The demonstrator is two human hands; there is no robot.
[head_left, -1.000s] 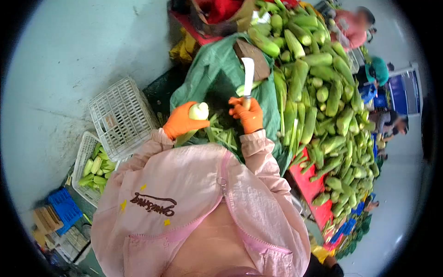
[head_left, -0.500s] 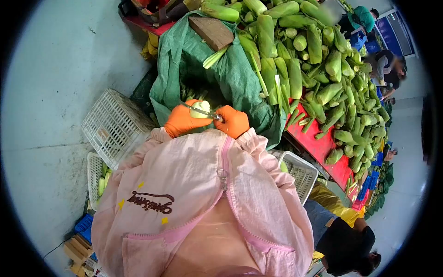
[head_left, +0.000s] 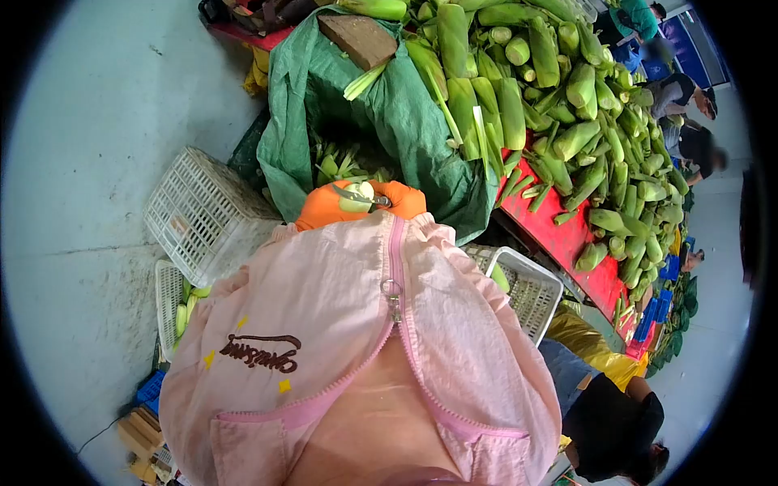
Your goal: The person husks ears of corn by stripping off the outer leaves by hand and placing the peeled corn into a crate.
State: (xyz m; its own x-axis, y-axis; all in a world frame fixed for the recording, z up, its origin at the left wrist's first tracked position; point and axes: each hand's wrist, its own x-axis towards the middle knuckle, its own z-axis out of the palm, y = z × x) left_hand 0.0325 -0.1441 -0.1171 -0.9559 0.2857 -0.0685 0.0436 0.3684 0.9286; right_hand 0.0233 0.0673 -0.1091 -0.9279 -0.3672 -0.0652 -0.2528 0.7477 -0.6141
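Note:
My left hand (head_left: pixel 318 208), in an orange glove, is closed around a pale green ear of corn (head_left: pixel 357 198), whose cut end points up. My right hand (head_left: pixel 405 199), gloved the same way, grips a knife (head_left: pixel 379 201) with its blade lying across the corn. Both hands are close together against the front of the pink jacket, its hem partly covering them. Just beyond them gapes a green woven sack (head_left: pixel 288 121) with husk trimmings (head_left: pixel 348 166) inside.
Unhusked corn (head_left: pixel 579 146) is heaped on a red table (head_left: pixel 539 215). A wooden block (head_left: pixel 358 40) rests on the sack's edge. White crates (head_left: pixel 212 215) stand at left, another crate (head_left: pixel 531 300) at right. A person in black (head_left: pixel 612 421) is at lower right; others work farther off.
Both hands have drawn closer to my body and nearer each other, with the corn and knife still held. The blade has tilted against the corn. More trimmings show in the sack.

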